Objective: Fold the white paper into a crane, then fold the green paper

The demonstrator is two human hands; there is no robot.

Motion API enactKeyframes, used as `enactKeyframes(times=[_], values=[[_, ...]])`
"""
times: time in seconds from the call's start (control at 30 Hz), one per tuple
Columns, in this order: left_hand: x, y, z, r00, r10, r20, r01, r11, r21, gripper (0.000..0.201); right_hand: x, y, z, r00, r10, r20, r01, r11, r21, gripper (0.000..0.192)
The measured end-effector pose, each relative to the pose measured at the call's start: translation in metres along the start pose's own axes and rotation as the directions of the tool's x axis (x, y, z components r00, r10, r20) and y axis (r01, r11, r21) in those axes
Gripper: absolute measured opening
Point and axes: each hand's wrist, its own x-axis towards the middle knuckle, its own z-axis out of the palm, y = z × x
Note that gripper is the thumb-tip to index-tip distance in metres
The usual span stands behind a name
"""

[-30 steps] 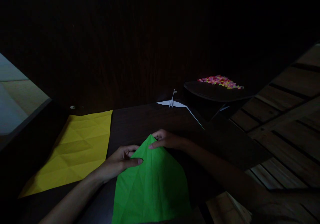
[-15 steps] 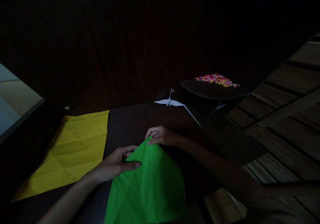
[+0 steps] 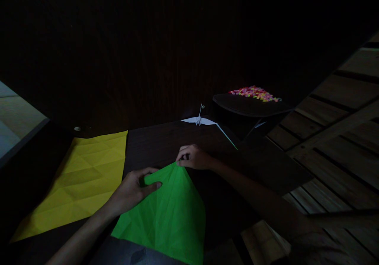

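Observation:
A creased sheet of green paper (image 3: 168,213) is held up in front of me, its lower edge toward me. My right hand (image 3: 194,157) pinches its top corner between thumb and fingers. On the left edge of the sheet, my left hand (image 3: 133,188) grips with the thumb on the near face and the fingers behind, partly hidden. Left of it lies a sheet of yellow paper (image 3: 91,174), spread out and marked with a grid of folds. Beyond my hands, a white folded-paper bird (image 3: 199,120) with spread wings rests at the back of the dark surface.
A dark rounded shelf (image 3: 251,108) at the back right carries a pile of small pink, red and yellow pieces (image 3: 254,93). A thin white-and-green strip (image 3: 227,136) lies beside the bird's wing. Wooden slats (image 3: 334,138) show at the right, and a dark panel (image 3: 133,59) rises behind.
The green paper has lifted and swung left, so its lower edge now shows. My right hand has shifted slightly up and right; my left hand has moved slightly left and up.

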Motion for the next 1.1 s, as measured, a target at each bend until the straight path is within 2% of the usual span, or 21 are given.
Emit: enactKeyframes(times=[0.13,0.27,0.43,0.7,0.97,1.1], values=[[-0.001,-0.003,0.003,0.996,0.056,-0.071,-0.045,0.989,0.140,0.031,-0.002,0.001,-0.001,0.995,-0.091,-0.028,0.086,0.985,-0.147,0.010],[-0.002,-0.005,0.005,0.982,0.163,-0.091,-0.134,0.955,0.265,0.027,-0.002,0.001,0.000,0.995,-0.102,-0.022,0.097,0.980,-0.177,0.021],[-0.003,-0.005,0.007,0.971,0.215,-0.107,-0.166,0.922,0.351,0.030,-0.002,0.003,0.002,0.993,-0.114,0.018,0.115,0.972,-0.204,0.017],[-0.006,-0.009,0.010,0.948,0.304,-0.093,-0.258,0.905,0.338,0.028,-0.001,0.003,0.000,0.991,-0.135,-0.014,0.129,0.965,-0.228,0.016],[-0.007,-0.008,0.012,0.955,0.283,-0.088,-0.244,0.919,0.310,0.029,0.000,0.011,-0.005,0.991,-0.127,-0.052,0.111,0.964,-0.244,0.019],[-0.008,-0.008,0.014,0.945,0.318,-0.072,-0.282,0.909,0.308,0.030,0.000,0.014,-0.007,0.990,-0.122,-0.065,0.104,0.966,-0.237,0.019]])
